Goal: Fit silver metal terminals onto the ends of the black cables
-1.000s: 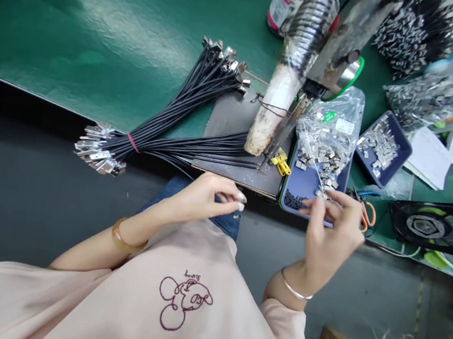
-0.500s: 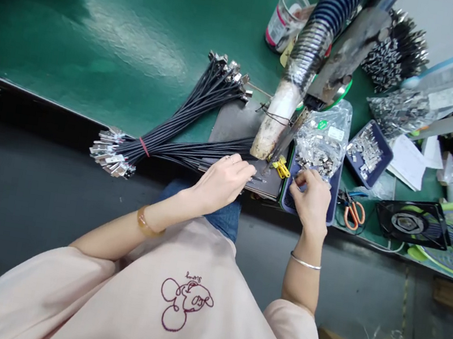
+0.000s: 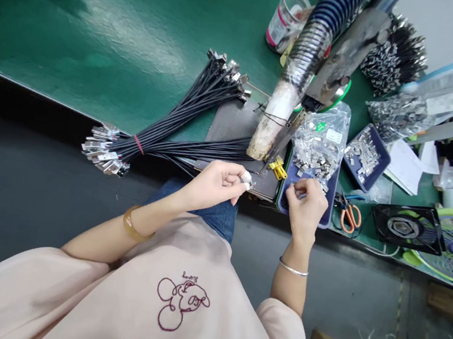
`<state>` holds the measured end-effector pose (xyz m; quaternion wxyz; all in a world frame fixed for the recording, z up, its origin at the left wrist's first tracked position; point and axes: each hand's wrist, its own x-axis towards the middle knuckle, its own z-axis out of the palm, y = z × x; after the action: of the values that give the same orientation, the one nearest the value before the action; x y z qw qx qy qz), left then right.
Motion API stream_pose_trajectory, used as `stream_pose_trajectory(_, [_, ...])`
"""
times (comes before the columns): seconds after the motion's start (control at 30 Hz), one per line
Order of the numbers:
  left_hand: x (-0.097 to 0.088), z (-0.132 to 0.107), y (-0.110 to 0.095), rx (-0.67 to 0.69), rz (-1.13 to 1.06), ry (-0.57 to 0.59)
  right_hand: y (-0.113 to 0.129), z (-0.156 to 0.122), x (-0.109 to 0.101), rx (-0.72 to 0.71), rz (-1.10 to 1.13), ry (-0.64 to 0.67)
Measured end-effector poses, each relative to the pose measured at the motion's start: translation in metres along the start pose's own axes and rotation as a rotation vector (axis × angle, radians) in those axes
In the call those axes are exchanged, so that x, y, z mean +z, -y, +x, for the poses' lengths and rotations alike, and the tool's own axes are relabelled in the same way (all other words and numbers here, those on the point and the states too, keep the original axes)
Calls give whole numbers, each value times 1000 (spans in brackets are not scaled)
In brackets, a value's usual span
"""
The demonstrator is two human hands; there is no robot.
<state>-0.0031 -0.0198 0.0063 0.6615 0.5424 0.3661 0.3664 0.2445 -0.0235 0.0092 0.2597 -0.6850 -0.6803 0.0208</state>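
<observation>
My left hand (image 3: 222, 183) is closed in a pinch at the front edge of a dark work plate (image 3: 228, 121). White material wraps a fingertip, and a tiny shiny bit shows at the tips, too small to name. My right hand (image 3: 307, 208) pinches its thumb and fingers together over the front of a blue tray (image 3: 325, 214); whatever they hold is hidden. In that tray, a clear bag (image 3: 323, 125) lies with small metal connector shells (image 3: 315, 163). A bundle of black cables (image 3: 168, 126) with metal ends lies left of the plate, some cables running under the nozzle.
A soldering arm (image 3: 329, 65) and ribbed hose (image 3: 325, 19) with a whitish nozzle (image 3: 264, 135) hang over the plate. Beside it are yellow clips (image 3: 279, 168). Rightward are a second blue tray (image 3: 374, 175), orange-handled pliers (image 3: 350, 218) and a black fan (image 3: 409, 227). A plastic jar (image 3: 280, 26) stands behind.
My left hand has drawn back slightly toward me and turned, showing its fingertips. My right hand has shifted a little left and nearer me, still over the tray. The view has shifted slightly.
</observation>
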Motion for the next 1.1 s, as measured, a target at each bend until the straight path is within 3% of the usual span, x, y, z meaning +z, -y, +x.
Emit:
stream_pose_trajectory(0.17, [1, 6, 2, -7, -76, -69, 37, -22, -4, 150, 650, -99])
stream_pose_trajectory(0.23, [2, 8, 2, -7, -75, -76, 53, -30, 0, 117, 740, -128])
stream_pose_trajectory(0.33, [2, 9, 1, 10, -51, -53, 66, -37, 11, 45, 706, -134])
stream_pose_trajectory(0.47, [1, 9, 0, 30, -7, -35, 65, -37, 23, 18, 730, -58])
stream_pose_trajectory(0.6, [1, 10, 1, 43, 31, -28, 62, -36, 25, 1, 737, 1])
stream_pose_trajectory(0.87, [3, 10, 1, 48, 63, -19, 64, -40, 26, 4, 697, -1])
stream_pose_trajectory(1.1, [2, 9, 5, 19, -2, -62, 62, -45, 32, -187, 465, -259])
